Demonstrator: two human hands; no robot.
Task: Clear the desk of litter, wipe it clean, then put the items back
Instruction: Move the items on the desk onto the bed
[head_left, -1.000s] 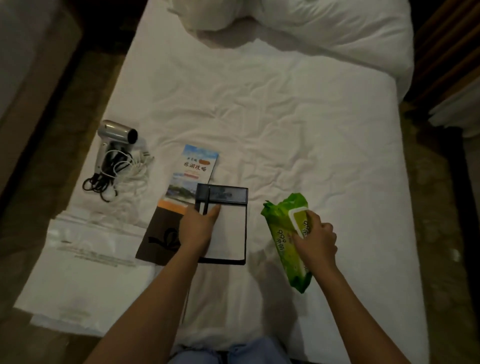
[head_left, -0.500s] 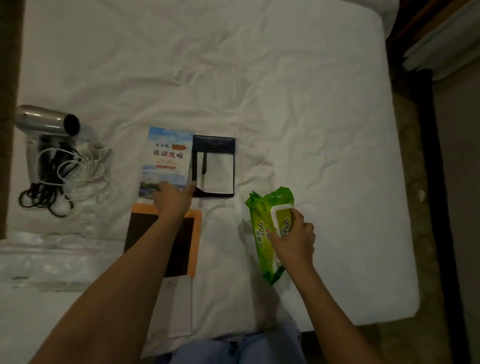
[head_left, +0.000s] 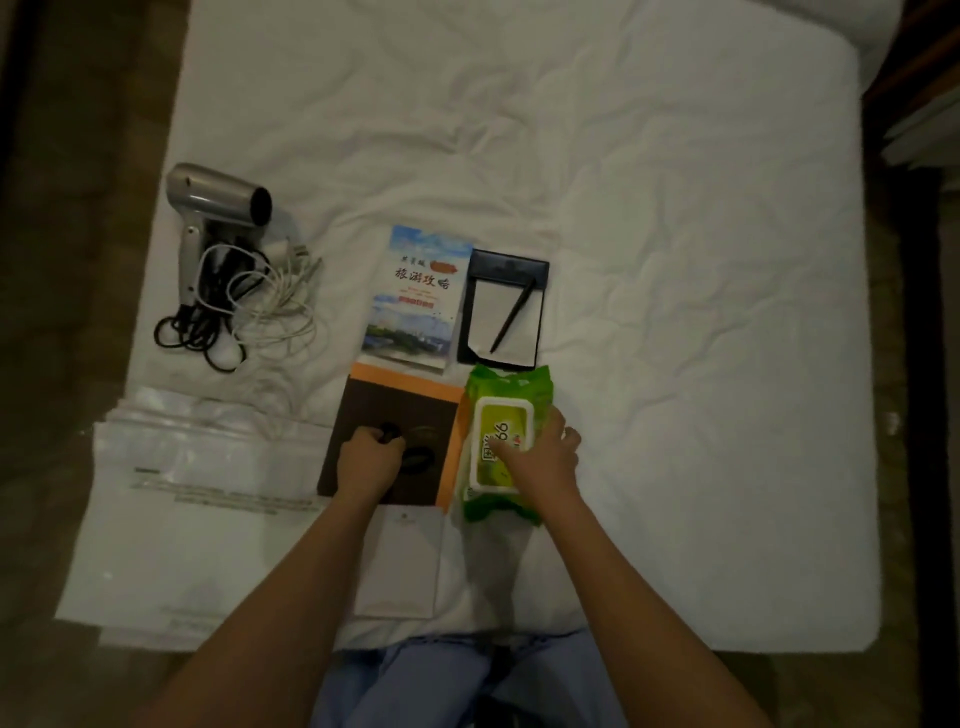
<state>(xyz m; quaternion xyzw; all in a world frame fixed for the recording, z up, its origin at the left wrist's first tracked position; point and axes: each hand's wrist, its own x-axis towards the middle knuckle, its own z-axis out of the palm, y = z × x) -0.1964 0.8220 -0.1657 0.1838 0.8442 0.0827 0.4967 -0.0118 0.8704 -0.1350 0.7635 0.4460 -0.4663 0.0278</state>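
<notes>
The left grip (head_left: 366, 462) was curled into a loose fist, knuckles down on the dark brown folder (head_left: 363, 410); whether it pinched anything there could not be told. The right grip (head_left: 540, 457) lay with fingers spread over the green wet-wipe pack (head_left: 506, 395), palm covering the near part of its white-rimmed lid and fingertips hanging past the pack's right edge.

The pack lay flat on the white bed sheet (head_left: 675, 260), touching the orange border of the folder on its left. A white card (head_left: 402, 561) stuck out from under the folder's near edge. Just beyond the folder lay a travel brochure (head_left: 415, 296) with a sky and landscape cover, and beside it, just beyond the pack, a black notepad holder (head_left: 506, 270) with a white sheet and a dark pen (head_left: 511, 317) lying slantwise across it. Farther left sat a silver hair dryer (head_left: 218, 200) with tangled black and white cords (head_left: 244, 306). Clear plastic bags (head_left: 208, 483) lay at the bed's near left corner.
</notes>
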